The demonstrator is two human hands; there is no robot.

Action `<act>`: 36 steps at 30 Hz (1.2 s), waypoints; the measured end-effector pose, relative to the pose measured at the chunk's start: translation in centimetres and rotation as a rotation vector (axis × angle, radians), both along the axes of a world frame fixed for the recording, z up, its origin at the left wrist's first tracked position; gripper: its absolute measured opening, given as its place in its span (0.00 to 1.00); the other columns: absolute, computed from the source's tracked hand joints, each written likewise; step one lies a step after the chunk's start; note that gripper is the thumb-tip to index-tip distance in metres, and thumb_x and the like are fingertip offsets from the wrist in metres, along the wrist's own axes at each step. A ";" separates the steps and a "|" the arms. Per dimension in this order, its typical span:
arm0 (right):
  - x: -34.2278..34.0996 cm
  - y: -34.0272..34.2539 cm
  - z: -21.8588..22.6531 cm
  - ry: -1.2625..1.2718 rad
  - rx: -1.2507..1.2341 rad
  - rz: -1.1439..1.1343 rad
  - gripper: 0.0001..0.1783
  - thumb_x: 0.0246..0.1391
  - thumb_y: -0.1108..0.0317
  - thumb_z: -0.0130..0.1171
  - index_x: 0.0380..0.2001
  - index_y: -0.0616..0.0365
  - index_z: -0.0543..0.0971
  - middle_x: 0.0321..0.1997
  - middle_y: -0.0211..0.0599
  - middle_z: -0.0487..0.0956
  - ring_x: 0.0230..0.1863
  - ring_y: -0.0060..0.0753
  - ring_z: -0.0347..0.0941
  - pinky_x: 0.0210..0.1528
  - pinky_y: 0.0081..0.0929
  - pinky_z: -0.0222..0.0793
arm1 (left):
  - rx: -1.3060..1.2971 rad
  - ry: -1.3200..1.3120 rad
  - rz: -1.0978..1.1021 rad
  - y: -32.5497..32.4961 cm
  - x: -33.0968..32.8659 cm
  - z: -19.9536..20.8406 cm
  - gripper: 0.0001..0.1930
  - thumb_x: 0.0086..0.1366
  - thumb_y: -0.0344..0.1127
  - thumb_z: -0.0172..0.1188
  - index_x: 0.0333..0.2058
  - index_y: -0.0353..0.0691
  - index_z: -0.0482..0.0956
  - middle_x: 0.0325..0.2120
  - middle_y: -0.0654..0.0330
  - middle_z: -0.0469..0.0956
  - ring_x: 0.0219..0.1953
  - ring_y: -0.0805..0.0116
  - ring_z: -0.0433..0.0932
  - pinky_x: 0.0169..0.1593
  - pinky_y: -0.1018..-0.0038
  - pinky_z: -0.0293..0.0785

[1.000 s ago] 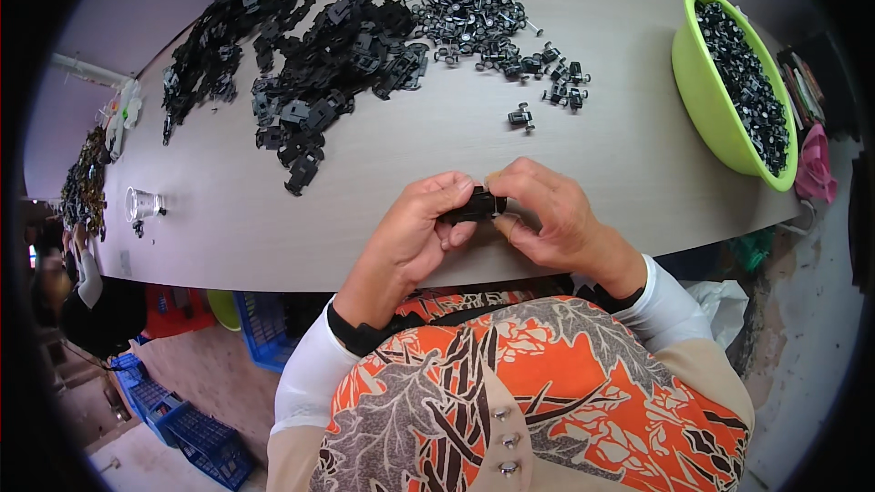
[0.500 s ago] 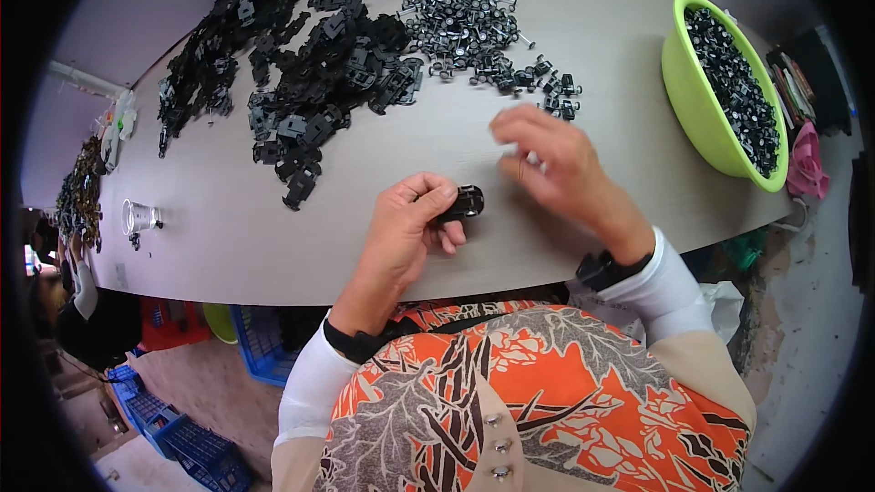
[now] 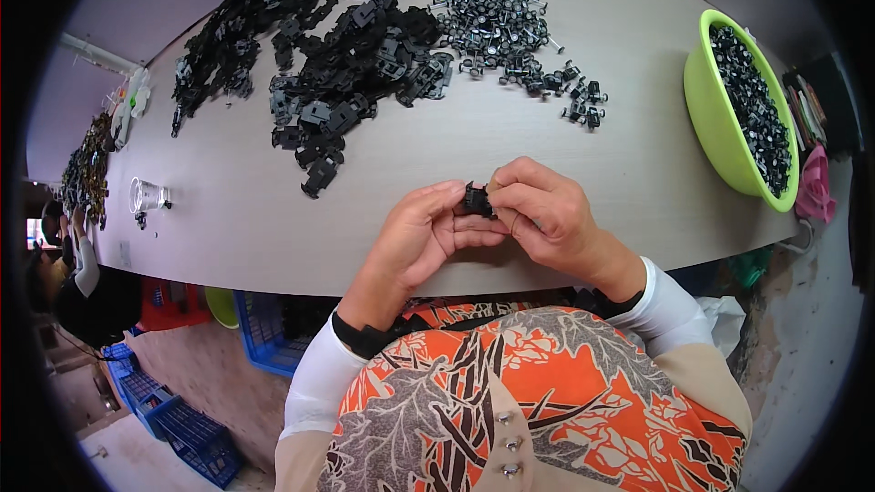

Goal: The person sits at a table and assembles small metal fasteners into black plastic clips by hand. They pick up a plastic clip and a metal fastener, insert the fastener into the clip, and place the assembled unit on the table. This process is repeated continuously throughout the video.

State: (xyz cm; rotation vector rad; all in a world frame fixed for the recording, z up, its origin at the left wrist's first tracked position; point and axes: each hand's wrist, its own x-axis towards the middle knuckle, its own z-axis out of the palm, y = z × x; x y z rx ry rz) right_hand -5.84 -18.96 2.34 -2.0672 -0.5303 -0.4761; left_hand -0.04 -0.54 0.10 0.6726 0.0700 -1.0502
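Observation:
A small black toy car chassis (image 3: 476, 199) is held between the thumb and fingers of my left hand (image 3: 410, 232), just above the table near its front edge. Closed in a pinch, my right hand (image 3: 551, 214) meets the right end of the chassis. Its fingertips cover that end, and whatever is between them is hidden. Beyond both hands lies a large heap of black and dark grey toy car chassis (image 3: 314, 116). To the right of that heap is a pile of small wheel pairs on metal axles (image 3: 492, 27), with several black ones strewn at its near side.
On the right stands a lime green basin (image 3: 700, 100) full of small black and silver wheel parts. A clear plastic cup (image 3: 146, 194) is at the left, with small black parts beside it. Blue crates (image 3: 196, 437) are below the table's left side. Another person (image 3: 87, 278) works at the far left.
My right hand has come down and left to meet the chassis in my left hand. The left hand has shifted slightly right, its fingers more extended beneath the piece. The whole view has shifted a little.

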 end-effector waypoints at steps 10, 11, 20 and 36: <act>-0.8 0.4 -0.2 0.035 0.023 -0.012 0.09 0.39 0.86 0.56 0.26 0.62 0.74 0.30 0.38 0.72 0.25 0.37 0.71 0.25 0.30 0.68 | -0.021 -0.036 -0.024 0.6 -0.8 -0.1 0.07 0.68 0.32 0.50 0.33 0.34 0.69 0.35 0.47 0.78 0.38 0.53 0.82 0.44 0.64 0.82; -1.1 0.5 -0.1 0.050 -0.001 -0.006 0.09 0.39 0.86 0.55 0.25 0.62 0.73 0.29 0.38 0.71 0.24 0.38 0.71 0.24 0.30 0.67 | -0.026 -0.055 -0.024 0.6 -0.9 -0.3 0.07 0.68 0.32 0.51 0.32 0.35 0.68 0.35 0.48 0.77 0.38 0.53 0.82 0.44 0.64 0.82; -1.5 1.4 -0.1 0.046 -0.114 -0.023 0.08 0.38 0.84 0.55 0.25 0.61 0.72 0.24 0.37 0.66 0.22 0.41 0.67 0.22 0.34 0.64 | 0.126 -0.248 0.036 0.3 -2.0 0.3 0.09 0.67 0.30 0.53 0.27 0.36 0.69 0.28 0.62 0.74 0.30 0.73 0.78 0.41 0.73 0.81; 1.6 -3.1 0.3 0.171 -0.147 -0.087 0.13 0.42 0.81 0.54 0.36 0.62 0.73 0.33 0.41 0.75 0.30 0.42 0.74 0.31 0.30 0.70 | 0.927 -0.558 0.443 13.5 -6.4 3.3 0.07 0.49 0.22 0.62 0.27 0.34 0.73 0.19 0.63 0.74 0.16 0.77 0.71 0.20 0.81 0.67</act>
